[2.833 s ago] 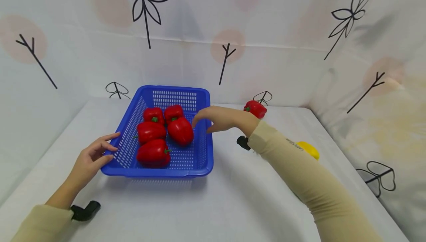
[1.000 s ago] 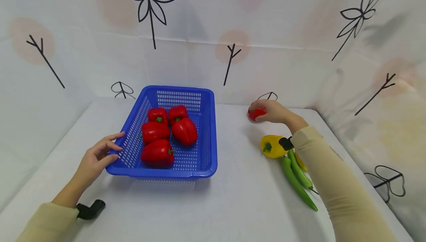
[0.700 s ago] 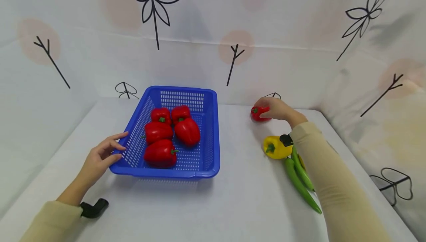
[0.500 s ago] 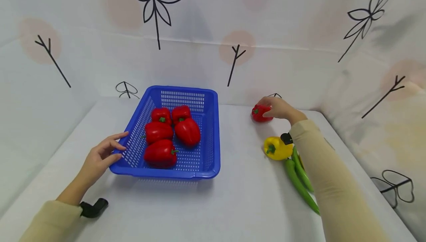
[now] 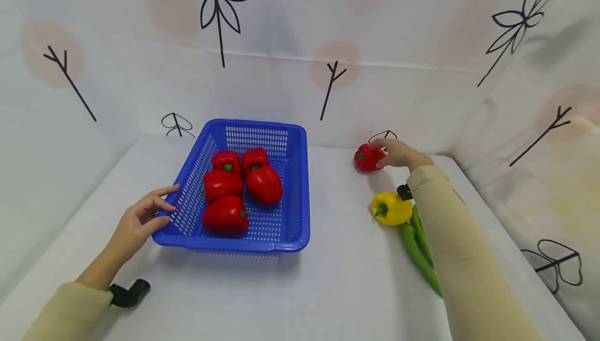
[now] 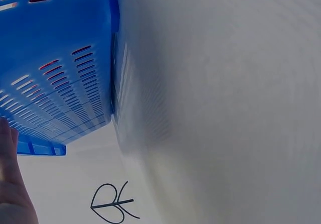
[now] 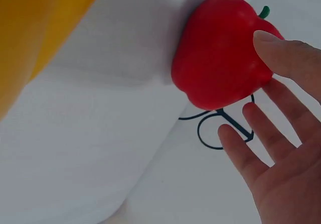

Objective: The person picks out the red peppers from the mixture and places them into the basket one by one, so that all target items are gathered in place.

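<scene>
My left hand (image 5: pixel 138 221) rests its fingertips on the left rim of a blue plastic basket (image 5: pixel 234 246); in the left wrist view, a finger (image 6: pixel 7 153) lies against the basket's slotted side. Several red bell peppers (image 5: pixel 224 216) lie inside it. At the back right of the table, my right hand (image 5: pixel 398 153) is beside another red bell pepper (image 5: pixel 367 158). The right wrist view shows that pepper (image 7: pixel 220 58) with the thumb (image 7: pixel 286 56) overlapping its edge. The other fingers are spread and nearly straight; whether they touch it is hard to tell.
A yellow bell pepper (image 5: pixel 391 209) and long green chili peppers (image 5: pixel 419 255) lie in front of the right forearm, which partly covers the chilies. White cloth (image 5: pixel 347 278) covers the table, and a patterned cloth wall (image 5: pixel 272 91) stands behind it.
My right hand has gone from above the basket to the red bell pepper at the back, then drawn slightly right, uncovering more of it. My left hand has stayed at the rim.
</scene>
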Demonstrator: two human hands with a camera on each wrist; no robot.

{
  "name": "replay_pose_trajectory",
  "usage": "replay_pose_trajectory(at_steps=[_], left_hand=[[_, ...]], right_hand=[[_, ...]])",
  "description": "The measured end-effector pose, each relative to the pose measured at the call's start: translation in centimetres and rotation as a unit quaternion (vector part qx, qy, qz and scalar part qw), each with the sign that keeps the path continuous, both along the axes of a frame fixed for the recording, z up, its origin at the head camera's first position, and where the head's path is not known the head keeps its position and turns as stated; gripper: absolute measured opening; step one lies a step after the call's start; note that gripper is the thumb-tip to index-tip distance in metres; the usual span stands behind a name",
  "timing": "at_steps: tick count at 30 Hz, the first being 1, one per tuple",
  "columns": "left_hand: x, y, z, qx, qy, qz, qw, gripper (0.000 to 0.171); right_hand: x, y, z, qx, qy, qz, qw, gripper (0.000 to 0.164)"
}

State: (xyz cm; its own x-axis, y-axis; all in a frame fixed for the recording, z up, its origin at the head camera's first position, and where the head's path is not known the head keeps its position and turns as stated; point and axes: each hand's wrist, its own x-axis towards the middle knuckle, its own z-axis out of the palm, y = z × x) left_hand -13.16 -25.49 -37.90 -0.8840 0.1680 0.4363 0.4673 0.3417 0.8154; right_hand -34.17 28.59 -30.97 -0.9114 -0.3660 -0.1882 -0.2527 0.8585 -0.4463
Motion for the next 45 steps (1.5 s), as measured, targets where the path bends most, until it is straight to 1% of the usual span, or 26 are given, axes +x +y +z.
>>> replay_pose_trajectory(at_steps=[3, 6, 11, 14, 18, 23, 25, 29, 35, 38, 40, 45], left_hand=[[0.1, -0.1, 0.0, 0.000, 0.000, 0.001, 1.0000, 0.014], [0.1, 0.0, 0.0, 0.002, 0.000, 0.003, 1.0000, 0.014], [0.0, 0.0, 0.0, 0.002, 0.001, 0.002, 1.0000, 0.014], [0.1, 0.0, 0.0, 0.002, 0.002, 0.002, 1.0000, 0.014], [0.0, 0.0, 0.0, 0.004, 0.004, 0.000, 1.0000, 0.015], [0.0, 0.0, -0.1, 0.004, 0.003, 0.001, 1.0000, 0.015], [0.0, 0.0, -0.1, 0.002, 0.004, 0.004, 1.0000, 0.015], [0.0, -0.1, -0.2, 0.005, 0.005, 0.003, 1.0000, 0.015], [0.0, -0.1, -0.2, 0.005, 0.004, 0.002, 1.0000, 0.014], [0.1, -0.1, -0.1, 0.002, 0.003, 0.003, 1.0000, 0.014], [0.1, -0.1, -0.1, -0.002, 0.002, 0.006, 1.0000, 0.014], [0.1, -0.1, 0.0, -0.007, 0.000, 0.009, 0.9999, 0.013]], right_hand=[[-0.3, -0.3, -0.1, 0.006, -0.001, -0.001, 1.000, 0.057], [-0.5, -0.5, -0.1, 0.013, 0.008, -0.004, 1.000, 0.056], [-0.6, -0.9, -0.1, 0.022, 0.006, -0.010, 1.000, 0.056], [-0.6, -1.2, -0.1, 0.020, 0.000, -0.016, 1.000, 0.055], [-0.5, -1.5, -0.3, 0.041, -0.016, -0.012, 0.999, 0.050], [-0.4, -1.5, -0.4, 0.064, -0.021, -0.009, 0.998, 0.054], [-0.4, -1.5, -0.4, 0.061, -0.027, -0.015, 0.998, 0.057], [-0.4, -1.6, -0.4, 0.058, -0.046, -0.016, 0.997, 0.058], [-0.2, -2.1, -0.3, 0.057, -0.081, 0.007, 0.995, 0.048], [-0.1, -2.6, -0.2, 0.052, -0.094, 0.018, 0.994, 0.045], [-0.1, -2.9, -0.2, 0.047, -0.098, 0.029, 0.994, 0.044], [0.1, -3.4, -0.1, 0.046, -0.094, 0.042, 0.994, 0.041]])
